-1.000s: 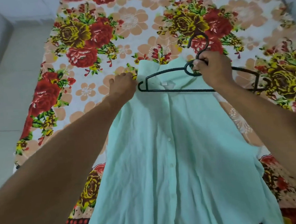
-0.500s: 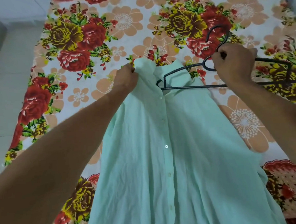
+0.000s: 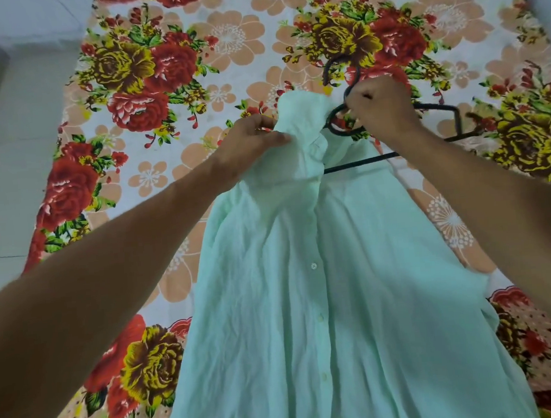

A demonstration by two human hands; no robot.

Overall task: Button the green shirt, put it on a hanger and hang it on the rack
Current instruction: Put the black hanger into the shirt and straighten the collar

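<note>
The fingers of the left hand [image 3: 250,142] pinch a fold of the shirt [image 3: 307,304] at its collar [image 3: 300,109] and lift it, while those of the right hand [image 3: 381,110] are curled tight round the neck of the black hanger [image 3: 456,121], just under its hook. One end of the hanger has gone in under the cloth at the neck opening; the other end sticks out over the floral sheet [image 3: 160,70]. The step in hand looks to be seating the hanger in the shoulders. It would go best with the collar held open and high, the hidden end eased into the left shoulder first, then the free end tipped under the right shoulder (the top of the placket seems open enough, though I cannot be sure). The shirt lies flat on the sheet, long axis running from the hem nearest the person to the collar farthest away, buttons [image 3: 313,266] up. The hanger lies across it, slanted, hook pointing away.
</note>
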